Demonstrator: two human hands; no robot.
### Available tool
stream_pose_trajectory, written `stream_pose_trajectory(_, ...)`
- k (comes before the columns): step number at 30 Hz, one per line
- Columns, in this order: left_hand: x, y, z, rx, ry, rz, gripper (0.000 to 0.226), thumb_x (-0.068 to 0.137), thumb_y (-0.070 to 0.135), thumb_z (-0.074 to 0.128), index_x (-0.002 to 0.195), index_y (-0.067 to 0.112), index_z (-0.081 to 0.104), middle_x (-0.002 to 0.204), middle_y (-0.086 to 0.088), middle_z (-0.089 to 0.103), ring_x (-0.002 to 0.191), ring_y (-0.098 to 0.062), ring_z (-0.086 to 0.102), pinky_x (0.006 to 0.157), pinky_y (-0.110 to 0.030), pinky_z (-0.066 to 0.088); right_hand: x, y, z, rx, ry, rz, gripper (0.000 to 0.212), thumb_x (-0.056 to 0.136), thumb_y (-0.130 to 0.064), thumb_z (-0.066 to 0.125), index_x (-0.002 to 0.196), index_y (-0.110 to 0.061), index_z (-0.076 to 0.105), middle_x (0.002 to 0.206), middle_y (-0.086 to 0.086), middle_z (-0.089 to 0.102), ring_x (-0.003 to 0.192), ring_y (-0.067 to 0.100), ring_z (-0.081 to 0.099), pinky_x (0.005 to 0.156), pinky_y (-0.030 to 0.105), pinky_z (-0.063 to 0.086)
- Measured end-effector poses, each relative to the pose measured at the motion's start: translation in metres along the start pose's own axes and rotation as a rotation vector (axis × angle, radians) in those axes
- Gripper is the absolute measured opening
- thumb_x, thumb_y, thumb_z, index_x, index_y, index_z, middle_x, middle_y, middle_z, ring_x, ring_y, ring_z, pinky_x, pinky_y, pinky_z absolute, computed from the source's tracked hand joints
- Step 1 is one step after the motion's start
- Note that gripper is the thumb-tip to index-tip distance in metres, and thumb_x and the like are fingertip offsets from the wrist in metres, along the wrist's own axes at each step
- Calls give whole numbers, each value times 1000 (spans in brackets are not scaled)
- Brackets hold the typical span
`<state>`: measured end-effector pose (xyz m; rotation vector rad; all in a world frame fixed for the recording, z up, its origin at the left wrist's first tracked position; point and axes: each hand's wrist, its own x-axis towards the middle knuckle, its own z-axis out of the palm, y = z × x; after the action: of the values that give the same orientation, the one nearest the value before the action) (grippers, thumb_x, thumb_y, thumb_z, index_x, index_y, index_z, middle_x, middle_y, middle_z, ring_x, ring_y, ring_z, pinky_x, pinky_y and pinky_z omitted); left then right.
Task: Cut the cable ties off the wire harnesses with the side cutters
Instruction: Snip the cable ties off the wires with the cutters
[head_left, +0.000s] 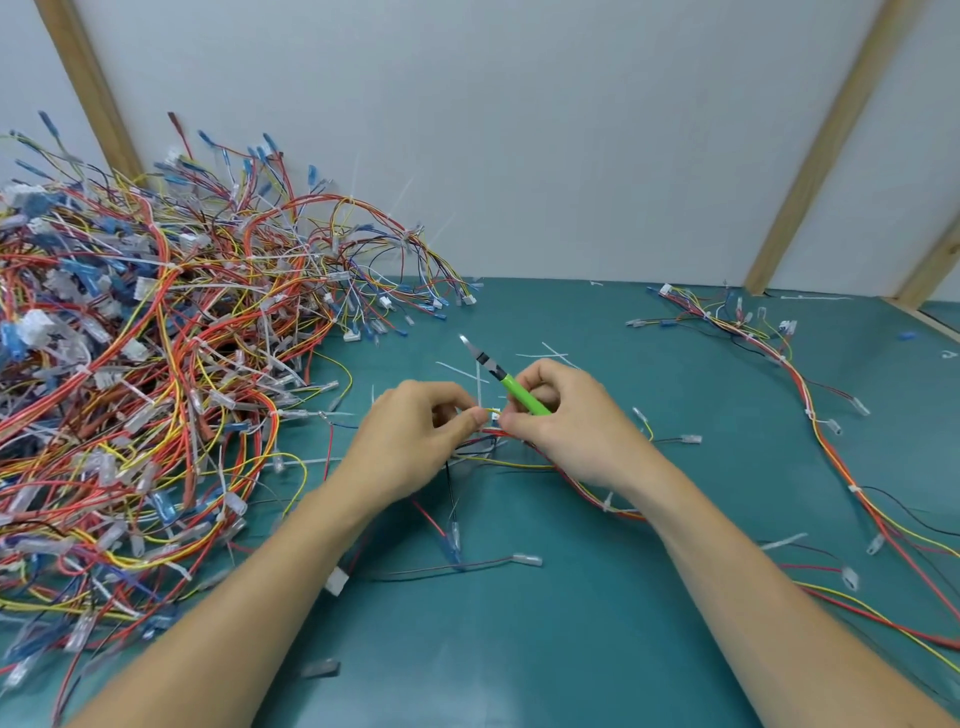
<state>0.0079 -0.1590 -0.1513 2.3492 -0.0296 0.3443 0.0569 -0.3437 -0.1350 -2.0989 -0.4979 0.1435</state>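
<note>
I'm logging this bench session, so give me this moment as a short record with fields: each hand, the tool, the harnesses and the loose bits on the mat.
left hand: pinches the wires of the harness being worked at mid-mat
right hand: pinches the same wires and holds the cutter
green-handled cutter: tip points up and away, not on a tie
big harness pile: left side of the green mat
separate harness: laid out on the right
cut white ties: scattered beyond the hands
</note>
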Motion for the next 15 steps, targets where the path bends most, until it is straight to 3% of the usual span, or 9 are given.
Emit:
stream_pose_trajectory(3, 0, -1, -2, -93, -13, -32, 14, 91, 32, 72, 81, 23, 70, 75, 4, 71, 75, -19, 64, 75, -35, 52, 1, -1, -9, -27, 47, 2, 26, 81, -44, 81, 88, -25, 66, 82, -7, 74, 77, 11, 67, 80, 40, 53)
stream_pose_trajectory(6, 1, -3, -2, -149, 35, -56, 10, 88, 26, 75, 79, 24, 71, 75, 6, 72, 75, -19, 66, 71, -33, 49, 1, 1, -22, -212, 85, -22, 35, 75, -62, 80, 85, -31, 68, 81, -17, 71, 83, 4, 64, 78, 33, 52)
stream_pose_trajectory(9, 2, -7, -3, -203, 103, -89, 8, 87, 25, 77, 79, 24, 73, 76, 7, 74, 74, -16, 67, 70, -30, 48, 0, 3, -33, -291, 45, -28, 36, 69, -63, 83, 87, -34, 70, 83, -18, 71, 87, 5, 64, 82, 35, 54)
stream_pose_trajectory(12, 3, -7, -5, -241, 142, -87, 13, 90, 27, 74, 78, 23, 74, 75, 9, 73, 72, -3, 64, 69, -16, 44, 0, 6, -42, -337, -9, -38, 35, 69, -59, 87, 89, -34, 72, 87, -17, 73, 91, 7, 66, 87, 37, 55)
stream_pose_trajectory(15, 2, -4, -7, -270, 162, -78, 11, 90, 25, 74, 80, 22, 75, 75, 8, 73, 70, -1, 61, 68, -10, 44, 1, 8, -47, -354, -61, -41, 34, 68, -56, 88, 89, -35, 73, 89, -18, 73, 94, 8, 67, 90, 39, 55)
